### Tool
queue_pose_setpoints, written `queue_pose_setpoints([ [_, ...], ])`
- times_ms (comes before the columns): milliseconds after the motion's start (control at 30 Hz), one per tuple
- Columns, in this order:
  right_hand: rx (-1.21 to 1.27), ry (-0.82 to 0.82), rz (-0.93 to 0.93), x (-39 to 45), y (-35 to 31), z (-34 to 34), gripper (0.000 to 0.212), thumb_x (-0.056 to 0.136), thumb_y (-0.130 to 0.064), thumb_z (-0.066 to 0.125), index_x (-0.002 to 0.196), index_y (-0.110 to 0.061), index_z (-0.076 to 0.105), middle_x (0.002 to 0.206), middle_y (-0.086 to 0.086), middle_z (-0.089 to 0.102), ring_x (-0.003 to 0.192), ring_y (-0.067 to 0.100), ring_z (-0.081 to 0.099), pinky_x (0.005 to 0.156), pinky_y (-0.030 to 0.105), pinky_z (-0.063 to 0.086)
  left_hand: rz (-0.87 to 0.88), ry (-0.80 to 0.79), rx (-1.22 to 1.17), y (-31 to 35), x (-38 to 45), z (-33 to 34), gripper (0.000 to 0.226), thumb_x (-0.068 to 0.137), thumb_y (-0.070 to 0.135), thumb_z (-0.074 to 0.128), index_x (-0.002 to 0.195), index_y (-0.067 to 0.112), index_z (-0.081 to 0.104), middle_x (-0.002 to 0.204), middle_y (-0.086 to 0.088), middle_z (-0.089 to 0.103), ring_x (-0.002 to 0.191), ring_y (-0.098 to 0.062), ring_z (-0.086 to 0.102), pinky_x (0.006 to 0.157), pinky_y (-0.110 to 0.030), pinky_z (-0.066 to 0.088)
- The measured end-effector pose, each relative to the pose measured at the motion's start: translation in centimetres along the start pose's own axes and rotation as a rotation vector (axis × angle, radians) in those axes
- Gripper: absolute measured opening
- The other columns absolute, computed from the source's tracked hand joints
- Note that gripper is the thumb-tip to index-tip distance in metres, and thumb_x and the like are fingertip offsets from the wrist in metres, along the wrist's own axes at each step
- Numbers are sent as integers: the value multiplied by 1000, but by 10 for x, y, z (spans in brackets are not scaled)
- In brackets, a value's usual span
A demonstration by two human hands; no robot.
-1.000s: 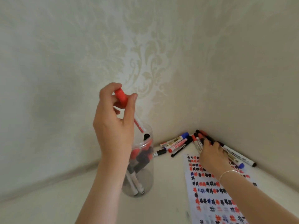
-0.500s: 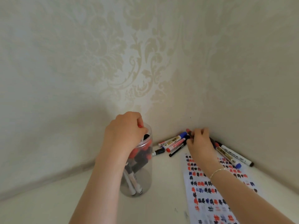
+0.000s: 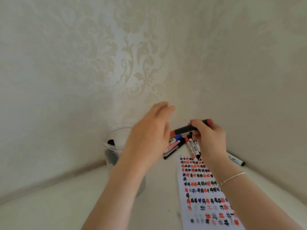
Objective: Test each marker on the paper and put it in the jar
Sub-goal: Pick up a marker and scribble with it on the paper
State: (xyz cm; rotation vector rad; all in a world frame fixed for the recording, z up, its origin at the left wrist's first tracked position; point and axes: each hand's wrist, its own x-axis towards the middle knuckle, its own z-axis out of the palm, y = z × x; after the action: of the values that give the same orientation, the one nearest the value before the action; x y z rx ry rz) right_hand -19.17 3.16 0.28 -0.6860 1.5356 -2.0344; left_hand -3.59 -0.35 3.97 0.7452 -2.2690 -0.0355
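The right hand (image 3: 210,138) holds a dark marker (image 3: 186,129) with curled fingers around its right part; the marker lies almost level in the air above the pile, and its left end is red. How the thumb sits on it is hard to see. The left hand (image 3: 150,135) is blurred, its fingers are stretched and loose, and it holds nothing; it is just beside the red end of the marker, but I cannot tell if it touches it.

Below the hands, the pile of markers (image 3: 181,146) lies on the table in the far corner, partly hidden by both hands. One more marker (image 3: 236,161) lies alone at the right wall, with most of its length covered by the right wrist.

The clear jar (image 3: 113,141) stands at the left of the pile, near the far wall. The left forearm covers its right half; only its open rim and some dark markers inside can be seen.

The paper (image 3: 204,193) lies to the right on the near side, full of rows of red, black and blue test marks. Its near end is cut off by the frame edge and its right side is under the right forearm, which wears a thin bracelet (image 3: 232,178).

The table (image 3: 58,205) meets both walls in the corner, and its bare surface spreads to the near left of the jar.
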Motion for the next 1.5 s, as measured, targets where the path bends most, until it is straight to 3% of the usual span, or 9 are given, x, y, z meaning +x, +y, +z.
queue_pose_setpoints([
  [100, 82, 31, -21, -8, -4, -11, 10, 84, -13, 65, 78, -7, 62, 55, 3, 45, 48, 12, 37, 49, 24, 36, -94, -318, -27, 10, -9, 45, 60, 100, 29, 45, 151, 21, 15, 160, -2, 11, 130, -15, 44, 103, -24, 40],
  [200, 107, 3, -6, -15, -1, -22, 17, 86, -18, 65, 75, -9, 56, 49, 0, 40, 44, 13, 33, 45, 25, 32, -203, -416, -334, 11, -19, 76, 22, 100, 35, 43, 114, 22, 53, 99, 0, 63, 80, -12, 61, 76, -33, 53],
  [300, -24, -142, 37, -19, 11, -32, 22, 81, -15, 73, 73, -11, 52, 49, -4, 45, 45, 11, 40, 48, 25, 37, -182, -438, -497, 15, -33, 95, 20, 99, 38, 44, 80, 31, 48, 60, 11, 47, 51, -7, 42, 53, -25, 36],
  [467, -339, -291, 184, -22, 28, -53, 30, 73, -8, 78, 65, -12, 50, 47, -2, 45, 37, 8, 38, 39, 20, 34, -190, -623, -534, 26, -50, 108, 24, 100, 41, 39, 95, 25, 55, 78, 5, 63, 63, -5, 58, 65, -23, 49],
  [567, -241, -306, 314, -26, 32, -67, 28, 75, -3, 74, 61, -6, 49, 43, 4, 44, 32, 13, 34, 34, 21, 31, -211, -663, -679, 33, -59, 114, 26, 100, 40, 41, 96, 25, 62, 87, 8, 66, 69, 6, 58, 71, -11, 46],
  [700, -81, -158, 349, -26, 36, -71, 36, 78, 1, 65, 54, -8, 39, 37, 2, 31, 30, 12, 25, 36, 20, 29, -266, -616, -947, 42, -59, 118, 34, 101, 33, 40, 105, 19, 71, 104, 6, 72, 99, -1, 66, 96, -21, 48],
  [1067, 2, -109, 343, -20, 34, -69, 31, 78, 5, 60, 61, -9, 39, 36, -1, 29, 27, 9, 24, 33, 17, 28, -313, -659, -1103, 44, -47, 122, 32, 101, 25, 42, 112, 13, 69, 112, 2, 71, 110, -7, 63, 107, -31, 40],
  [1267, 210, -92, 183, 6, 14, -116, 27, 82, 3, 59, 61, -7, 45, 50, -1, 42, 30, 6, 28, 28, 16, 25, -386, -761, -1487, 31, -60, 112, 51, 94, 42, 36, 49, 20, 46, 65, 1, 54, 95, -20, 60, 110, -41, 35],
  [1500, 16, -149, 108, 12, 3, -130, 26, 84, -6, 65, 64, -7, 49, 54, 2, 42, 36, 11, 29, 33, 19, 26, -417, -690, -1064, 27, -53, 114, 46, 91, 50, 37, 70, 11, 50, 85, 4, 70, 98, -9, 66, 99, -27, 47],
])
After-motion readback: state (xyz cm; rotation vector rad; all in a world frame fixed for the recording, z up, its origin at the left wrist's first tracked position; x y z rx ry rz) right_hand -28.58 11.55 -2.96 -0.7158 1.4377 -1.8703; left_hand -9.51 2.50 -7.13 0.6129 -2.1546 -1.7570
